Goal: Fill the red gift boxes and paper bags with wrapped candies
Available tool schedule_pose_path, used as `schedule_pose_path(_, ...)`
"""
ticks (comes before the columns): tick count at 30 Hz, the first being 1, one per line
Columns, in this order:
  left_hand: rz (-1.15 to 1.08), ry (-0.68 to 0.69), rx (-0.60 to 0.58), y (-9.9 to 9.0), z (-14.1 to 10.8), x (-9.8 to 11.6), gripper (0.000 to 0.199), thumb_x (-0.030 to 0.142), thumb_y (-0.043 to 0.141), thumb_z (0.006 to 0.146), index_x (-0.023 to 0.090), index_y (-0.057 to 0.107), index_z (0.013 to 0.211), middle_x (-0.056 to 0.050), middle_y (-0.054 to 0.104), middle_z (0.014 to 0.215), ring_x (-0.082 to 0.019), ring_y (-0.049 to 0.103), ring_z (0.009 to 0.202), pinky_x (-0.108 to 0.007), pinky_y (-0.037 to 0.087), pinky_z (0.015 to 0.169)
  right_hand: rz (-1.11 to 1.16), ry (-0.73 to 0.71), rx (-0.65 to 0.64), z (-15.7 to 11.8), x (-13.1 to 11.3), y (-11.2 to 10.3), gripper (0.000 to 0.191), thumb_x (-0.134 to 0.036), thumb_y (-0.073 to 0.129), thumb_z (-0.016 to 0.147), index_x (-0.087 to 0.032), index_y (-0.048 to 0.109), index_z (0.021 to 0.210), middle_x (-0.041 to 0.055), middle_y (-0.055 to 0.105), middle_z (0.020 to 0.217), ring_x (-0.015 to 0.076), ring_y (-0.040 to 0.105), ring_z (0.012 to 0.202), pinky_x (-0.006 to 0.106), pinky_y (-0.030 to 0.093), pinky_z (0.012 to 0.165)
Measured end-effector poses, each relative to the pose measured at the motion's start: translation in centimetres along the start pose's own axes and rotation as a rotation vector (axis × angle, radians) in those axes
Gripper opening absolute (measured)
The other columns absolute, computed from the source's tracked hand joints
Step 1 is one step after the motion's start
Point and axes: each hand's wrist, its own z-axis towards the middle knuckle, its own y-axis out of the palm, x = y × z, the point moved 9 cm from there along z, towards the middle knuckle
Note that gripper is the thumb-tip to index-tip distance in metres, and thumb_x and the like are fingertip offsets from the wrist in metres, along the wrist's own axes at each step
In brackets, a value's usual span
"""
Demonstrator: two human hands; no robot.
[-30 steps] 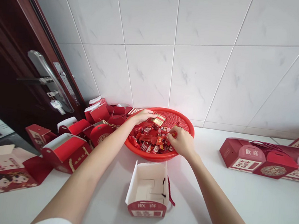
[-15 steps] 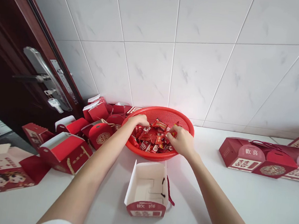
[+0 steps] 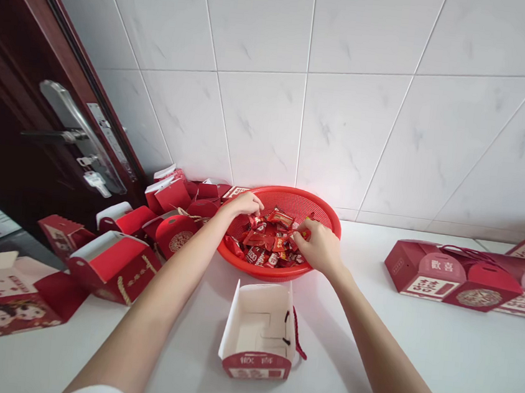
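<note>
A red plastic basket (image 3: 277, 276) stands against the wall, with red-wrapped candies (image 3: 261, 240) heaped in it. Over its left side, my left hand (image 3: 246, 204) pinches a red-wrapped candy (image 3: 255, 221) just above the heap. My right hand (image 3: 318, 245) reaches in from the right, thumb and fingers closed on a red-wrapped candy (image 3: 304, 233) that they partly cover. Nearer to me, between my forearms, an open gift box (image 3: 258, 330) shows its white inside, with a dark red cord on its right side.
Several open red gift boxes (image 3: 115, 262) crowd the left side, beside a dark door (image 3: 11, 132) with keys in its lock. Closed red boxes (image 3: 451, 276) stand in a row at the right. A tiled wall (image 3: 260, 127) rises behind the white table (image 3: 346, 380).
My left hand has risen slightly toward the back left of the basket, lifting a candy off the heap. My right hand has barely moved.
</note>
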Motion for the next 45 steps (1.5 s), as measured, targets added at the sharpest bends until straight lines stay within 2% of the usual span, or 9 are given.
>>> schedule_pose_path(8, -0.419, 0.235, -0.107, 0.4, -1.7, 3.9, 0.027, 0.004, 0.069, 0.061, 0.014, 0.072, 0.086, -0.004, 0.076, 0.084, -0.015, 0.068, 0.076, -0.03, 0.054, 0.079, 0.052, 0.004, -0.001, 0.0, 0.1, 0.0, 0.01, -0.029, 0.057, 0.092, -0.023, 0.065, 0.09, 0.0034, 0.076, 0.094, 0.0208, 0.066, 0.08, 0.03, 0.038, 0.066)
schedule_pose_path(12, -0.656, 0.474, -0.284, 1.1, -3.4, 7.3, 0.032, 0.003, 0.072, 0.054, 0.013, 0.074, 0.084, -0.003, 0.074, 0.076, -0.016, 0.068, 0.078, -0.03, 0.052, 0.078, 0.245, 0.052, 0.012, 0.4, 0.7, -0.4, 0.024, -0.042, 0.049, 0.101, -0.024, 0.064, 0.105, 0.005, 0.077, 0.104, 0.0229, 0.069, 0.092, 0.032, 0.043, 0.075)
schedule_pose_path(15, -0.663, 0.565, -0.359, 2.0, -4.7, 9.1, 0.027, 0.007, 0.075, 0.057, 0.014, 0.075, 0.083, -0.002, 0.072, 0.07, -0.017, 0.068, 0.076, -0.031, 0.052, 0.077, 0.456, 0.079, -0.011, 0.9, 1.2, -0.1, 0.033, -0.047, 0.04, 0.103, -0.025, 0.065, 0.109, 0.0052, 0.076, 0.106, 0.0243, 0.07, 0.098, 0.036, 0.047, 0.081)
schedule_pose_path(20, -0.62, 0.629, -0.435, 3.9, -6.4, 11.2, 0.021, 0.009, 0.075, 0.059, 0.016, 0.076, 0.078, 0.0, 0.067, 0.059, -0.022, 0.07, 0.084, -0.034, 0.052, 0.077, 0.81, -0.098, -0.1, 1.4, 0.4, 0.1, 0.036, -0.055, 0.064, 0.087, -0.022, 0.07, 0.099, 0.0062, 0.075, 0.098, 0.0257, 0.071, 0.092, 0.038, 0.054, 0.081)
schedule_pose_path(24, -0.695, 0.648, -0.383, 3.5, -6.7, 11.9, 0.026, 0.008, 0.076, 0.059, 0.017, 0.078, 0.084, -0.003, 0.076, 0.08, -0.022, 0.07, 0.095, -0.035, 0.052, 0.087, 1.035, -0.054, -0.065, 1.4, 1.3, -0.1, 0.049, -0.059, 0.081, 0.069, -0.022, 0.063, 0.096, 0.0058, 0.075, 0.09, 0.0254, 0.072, 0.083, 0.041, 0.057, 0.077)
schedule_pose_path(28, -0.792, 0.558, -0.306, 2.9, -6.2, 11.1, 0.028, 0.018, 0.081, 0.064, 0.017, 0.079, 0.092, -0.005, 0.078, 0.097, -0.02, 0.07, 0.097, -0.035, 0.051, 0.092, 1.067, -0.004, -0.009, 1.4, 2.0, -0.2, 0.051, -0.053, 0.086, 0.063, -0.025, 0.057, 0.093, 0.0043, 0.075, 0.088, 0.0248, 0.072, 0.077, 0.04, 0.058, 0.07)
schedule_pose_path(38, -0.613, 0.496, -0.339, 3.9, -5.4, 9.6, 0.04, 0.037, 0.091, 0.062, 0.014, 0.078, 0.092, -0.007, 0.077, 0.092, -0.019, 0.069, 0.086, -0.039, 0.053, 0.09, 0.928, -0.094, -0.028, 1.5, 1.0, -0.3, 0.033, -0.047, 0.074, 0.074, -0.021, 0.064, 0.092, 0.0063, 0.074, 0.087, 0.0253, 0.07, 0.081, 0.041, 0.056, 0.076)
schedule_pose_path(42, -0.243, 0.289, -0.043, 2.4, -2.9, 6.1, 0.017, 0.034, 0.073, 0.077, 0.017, 0.075, 0.078, -0.004, 0.075, 0.087, -0.017, 0.066, 0.085, -0.029, 0.051, 0.082, 0.906, -0.086, -0.009, 1.3, 1.0, -0.4, 0.025, -0.043, 0.07, 0.075, -0.022, 0.06, 0.084, 0.0061, 0.074, 0.087, 0.0253, 0.07, 0.082, 0.04, 0.056, 0.075)
schedule_pose_path(45, -0.023, 0.111, 0.022, 1.9, -1.2, 2.5, 0.018, 0.021, 0.075, 0.066, 0.018, 0.063, 0.053, 0.0, 0.062, 0.059, -0.017, 0.06, 0.069, -0.028, 0.045, 0.066, 0.954, -0.046, -0.019, 1.2, 1.1, -0.1, 0.022, -0.037, 0.068, 0.072, -0.024, 0.053, 0.082, 0.0043, 0.073, 0.085, 0.0258, 0.071, 0.084, 0.039, 0.057, 0.072)
